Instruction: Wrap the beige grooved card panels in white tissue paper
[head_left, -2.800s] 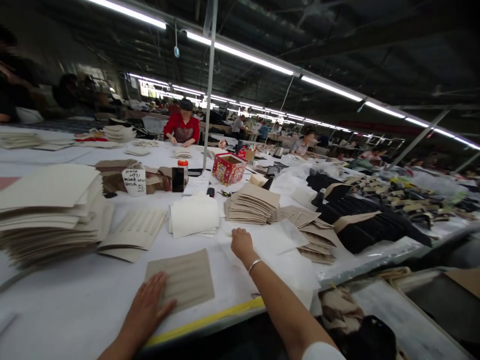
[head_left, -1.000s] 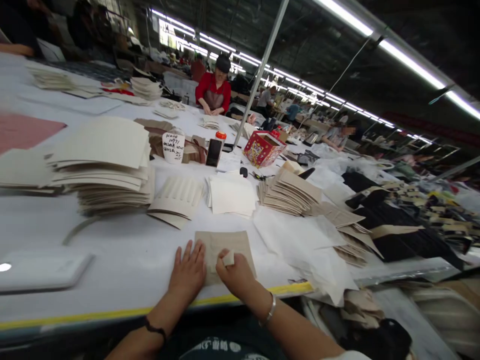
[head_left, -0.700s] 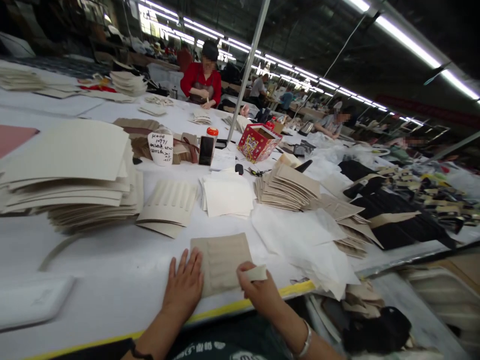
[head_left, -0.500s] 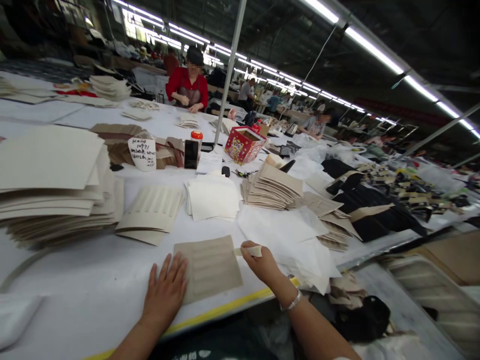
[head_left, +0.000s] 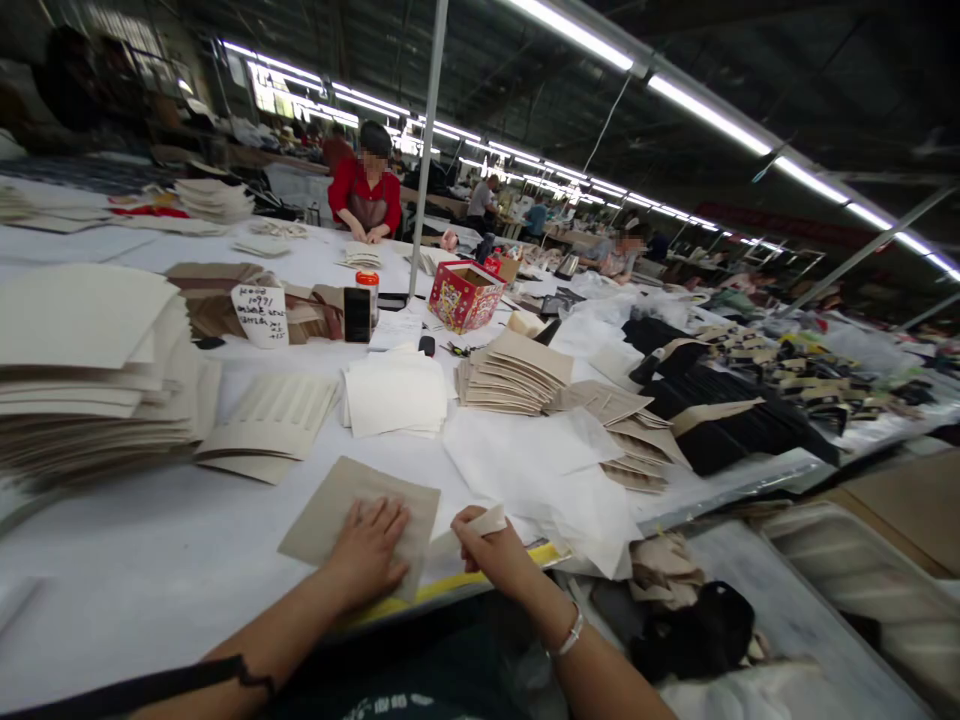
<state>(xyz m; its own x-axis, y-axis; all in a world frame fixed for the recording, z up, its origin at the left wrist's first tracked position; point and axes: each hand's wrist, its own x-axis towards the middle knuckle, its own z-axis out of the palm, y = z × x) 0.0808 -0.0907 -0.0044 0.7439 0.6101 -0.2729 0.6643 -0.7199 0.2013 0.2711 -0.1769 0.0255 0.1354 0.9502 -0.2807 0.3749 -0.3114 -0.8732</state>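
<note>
My left hand (head_left: 371, 552) lies flat with its fingers spread on a beige fabric panel (head_left: 322, 515). The panel is turned at an angle near the table's front edge, and its lower right part is partly under the hand. Just right of the panel, my right hand (head_left: 496, 555) is closed round a pale flat strip (head_left: 490, 522). One end of the strip stands out above the fist; its exact kind is not clear. Beyond my hands lie a pile of white sheets (head_left: 395, 393) and a beige panel with raised ribs (head_left: 271, 412).
A tall stack of panels (head_left: 82, 350) stands at the left. More beige panels (head_left: 514, 370) and thin translucent sheets (head_left: 540, 460) lie to the right. A red box (head_left: 465, 297), a phone (head_left: 357, 315) and a metal pole (head_left: 429, 150) stand farther back. A co-worker in red (head_left: 365, 195) works across the table.
The panel has turned and shifted left. My left hand has moved right, from its left edge onto its surface. My right hand with the strip has moved slightly left and nearer; the view has shifted too.
</note>
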